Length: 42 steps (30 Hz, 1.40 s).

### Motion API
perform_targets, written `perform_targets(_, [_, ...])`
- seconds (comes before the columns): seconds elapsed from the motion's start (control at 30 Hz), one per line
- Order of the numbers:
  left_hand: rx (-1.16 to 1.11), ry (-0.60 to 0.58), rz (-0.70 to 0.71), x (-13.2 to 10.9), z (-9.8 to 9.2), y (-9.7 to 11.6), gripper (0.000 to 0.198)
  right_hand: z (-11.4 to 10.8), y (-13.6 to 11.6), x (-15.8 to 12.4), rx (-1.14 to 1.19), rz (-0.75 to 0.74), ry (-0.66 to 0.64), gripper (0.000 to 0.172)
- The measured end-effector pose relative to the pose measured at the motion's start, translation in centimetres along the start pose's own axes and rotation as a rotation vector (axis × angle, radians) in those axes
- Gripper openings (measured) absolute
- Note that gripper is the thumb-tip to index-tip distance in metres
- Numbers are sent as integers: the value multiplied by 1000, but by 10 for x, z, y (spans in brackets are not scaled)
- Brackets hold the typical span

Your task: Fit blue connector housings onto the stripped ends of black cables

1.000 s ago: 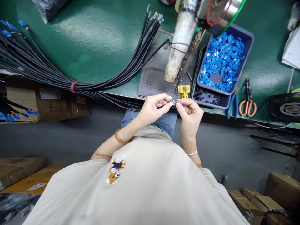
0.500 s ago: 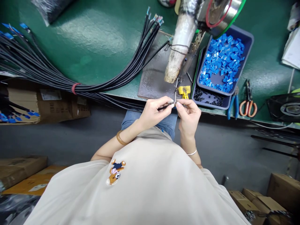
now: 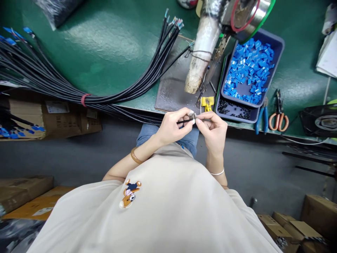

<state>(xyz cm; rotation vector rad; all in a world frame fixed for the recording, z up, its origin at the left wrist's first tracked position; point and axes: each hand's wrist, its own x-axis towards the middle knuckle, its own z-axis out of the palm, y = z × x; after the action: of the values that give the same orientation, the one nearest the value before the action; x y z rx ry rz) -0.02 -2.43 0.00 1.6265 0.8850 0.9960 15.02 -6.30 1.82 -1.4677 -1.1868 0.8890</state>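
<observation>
In front of the bench edge, my left hand (image 3: pixel 172 125) pinches a black cable (image 3: pixel 183 122) close to its tip, with thumb and index finger closed. My right hand (image 3: pixel 215 130) meets it there, its thumb and fingertips pressed together on the cable's end. The fingertips largely cover the small wires at that end. A thin white strand (image 3: pixel 200 105) rises just above my right fingers. Beyond them are the white-wrapped nozzle (image 3: pixel 196 75), a dark metal plate (image 3: pixel 171 92) and a yellow piece (image 3: pixel 207 102).
A bundle of black cables (image 3: pixel 123 92), tied with a red band (image 3: pixel 84 99), lies to the left. On the right stand a bin of blue connectors (image 3: pixel 249 66) and a tray of small black parts (image 3: pixel 234 109), beside blue-handled cutters (image 3: pixel 261 117) and orange-handled scissors (image 3: pixel 278 119).
My right hand has shifted slightly right, and the thin white strand now stands further right. My left hand stays nearly in place with the cable.
</observation>
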Motion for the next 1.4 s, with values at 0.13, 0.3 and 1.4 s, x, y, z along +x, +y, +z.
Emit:
perform_targets(0.13, [-173,-79,-122,1,-4,1,8,-11,-4,2,-58,50,-73,15])
perform_targets(0.3, [-265,-77,-182,2,-6,2,12,-17,-2,6,-42,95,-92,15])
perform_targets(1.4, [-837,-74,-584,-4,-32,-12,28,-129,20,143,-1003,-82,218,21])
